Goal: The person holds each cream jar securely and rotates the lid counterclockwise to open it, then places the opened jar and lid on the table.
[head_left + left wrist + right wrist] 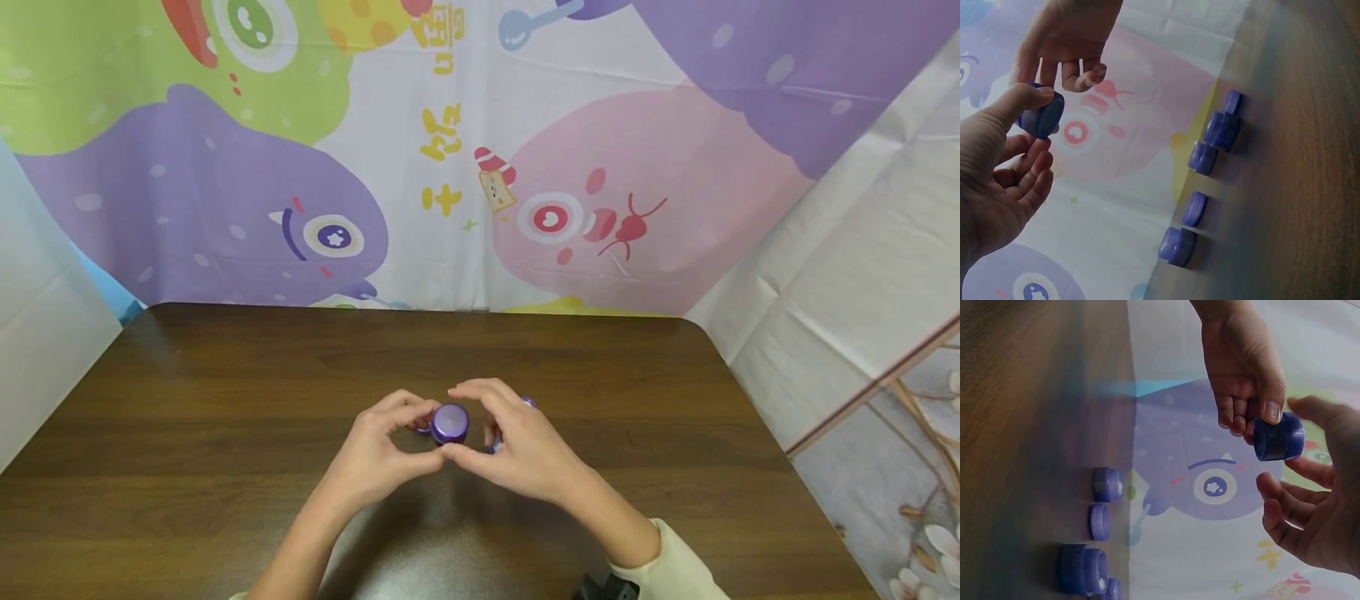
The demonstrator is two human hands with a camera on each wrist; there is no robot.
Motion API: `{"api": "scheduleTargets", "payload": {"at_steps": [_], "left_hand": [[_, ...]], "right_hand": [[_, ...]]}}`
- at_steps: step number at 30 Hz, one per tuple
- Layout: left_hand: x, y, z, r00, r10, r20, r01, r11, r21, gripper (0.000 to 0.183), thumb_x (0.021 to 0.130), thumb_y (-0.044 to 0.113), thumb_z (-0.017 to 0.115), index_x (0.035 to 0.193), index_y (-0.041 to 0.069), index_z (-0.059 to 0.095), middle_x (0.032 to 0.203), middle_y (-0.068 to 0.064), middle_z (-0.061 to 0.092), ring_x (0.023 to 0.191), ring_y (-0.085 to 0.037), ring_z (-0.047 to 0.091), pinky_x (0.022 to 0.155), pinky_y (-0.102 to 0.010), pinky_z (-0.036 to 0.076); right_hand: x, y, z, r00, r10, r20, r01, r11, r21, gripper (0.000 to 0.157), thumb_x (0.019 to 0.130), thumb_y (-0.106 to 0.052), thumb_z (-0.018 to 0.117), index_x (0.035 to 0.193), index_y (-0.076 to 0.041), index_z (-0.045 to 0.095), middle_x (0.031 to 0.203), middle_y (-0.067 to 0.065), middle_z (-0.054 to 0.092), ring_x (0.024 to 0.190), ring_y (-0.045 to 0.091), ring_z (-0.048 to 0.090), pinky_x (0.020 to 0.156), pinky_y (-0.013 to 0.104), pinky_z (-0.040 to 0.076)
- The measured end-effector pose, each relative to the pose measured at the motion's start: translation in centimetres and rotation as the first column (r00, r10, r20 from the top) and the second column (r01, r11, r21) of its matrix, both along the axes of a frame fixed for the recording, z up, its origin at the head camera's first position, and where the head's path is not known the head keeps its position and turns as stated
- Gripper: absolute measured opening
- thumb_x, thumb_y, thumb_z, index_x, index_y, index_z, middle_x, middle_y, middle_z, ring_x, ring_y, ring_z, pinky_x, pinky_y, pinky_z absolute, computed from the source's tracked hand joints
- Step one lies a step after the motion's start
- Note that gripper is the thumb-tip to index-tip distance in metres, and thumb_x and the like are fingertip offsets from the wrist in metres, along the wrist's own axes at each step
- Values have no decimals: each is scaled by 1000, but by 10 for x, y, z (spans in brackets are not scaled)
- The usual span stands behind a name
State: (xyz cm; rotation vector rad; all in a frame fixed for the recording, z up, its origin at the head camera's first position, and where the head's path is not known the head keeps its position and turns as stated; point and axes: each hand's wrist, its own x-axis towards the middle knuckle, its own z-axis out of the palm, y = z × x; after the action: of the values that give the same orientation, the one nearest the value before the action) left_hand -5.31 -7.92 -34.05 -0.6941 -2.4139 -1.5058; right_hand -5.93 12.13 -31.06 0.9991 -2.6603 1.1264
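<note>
Between both hands, above the table, is a small round purple jar [450, 423] with a shiny, paler flat end. My left hand [378, 454] pinches the jar from the left; in the left wrist view its thumb [1032, 97] lies along the jar's side. From the right, my right hand [517, 442] reaches round the jar with thumb and index finger spread. In the right wrist view, that thumb and index fingertip [1297, 465] are right at the jar's edges on opposite sides, and the other fingers are loosely bent.
Several purple jars [1219, 131] and flat purple ring-like pieces [1195, 209] stand in a row on the dark wooden table [225, 392], mostly hidden behind my hands in the head view. A cartoon-print cloth [442, 250] hangs behind the table.
</note>
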Motion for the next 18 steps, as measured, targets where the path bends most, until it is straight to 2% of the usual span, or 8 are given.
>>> {"api": "scheduleTargets", "payload": {"at_steps": [5, 8, 12, 15, 18], "left_hand": [[0, 0, 0, 1000, -2, -16, 2, 1000, 1, 34, 69, 5, 79, 102, 7, 71, 92, 3, 64, 82, -15, 59, 76, -22, 51], [1, 0, 0, 1000, -4, -12, 4, 1000, 0, 35, 69, 6, 80, 103, 6, 71, 92, 4, 63, 83, -16, 59, 76, -22, 51], [1, 0, 0, 1000, 3, 5, -3, 1000, 0, 36, 68, 4, 79, 103, 5, 70, 93, 4, 63, 84, -19, 60, 77, -23, 51], [1, 0, 0, 1000, 9, 8, -9, 1000, 2, 37, 67, 3, 79, 103, 5, 70, 93, 3, 64, 84, -19, 60, 77, -23, 51], [1, 0, 0, 1000, 10, -3, -10, 1000, 5, 36, 68, 4, 79, 103, 6, 71, 92, 3, 64, 83, -17, 60, 77, -23, 51]], "right_hand": [[-1, -1, -1, 1000, 13, -25, -13, 1000, -3, 41, 82, -24, 69, 119, -14, 56, 124, 1, 54, 66, 6, 49, 56, 17, 46], [-1, -1, -1, 999, 45, -18, -45, 999, 9, 47, 82, -20, 66, 127, -15, 53, 128, 1, 52, 67, 5, 49, 57, 17, 46], [0, -1, 0, 999, 33, 0, -33, 999, 18, 54, 84, -28, 67, 133, -17, 47, 130, 0, 51, 67, 5, 49, 57, 17, 46], [1, -1, -1, 1000, -2, -12, 2, 1000, 7, 53, 81, -33, 71, 126, -16, 50, 125, -1, 53, 65, 6, 50, 56, 17, 45], [0, -1, -1, 999, -22, -37, 22, 1000, -11, 47, 79, -30, 74, 117, -14, 53, 120, 0, 55, 64, 6, 50, 55, 16, 44]]}}
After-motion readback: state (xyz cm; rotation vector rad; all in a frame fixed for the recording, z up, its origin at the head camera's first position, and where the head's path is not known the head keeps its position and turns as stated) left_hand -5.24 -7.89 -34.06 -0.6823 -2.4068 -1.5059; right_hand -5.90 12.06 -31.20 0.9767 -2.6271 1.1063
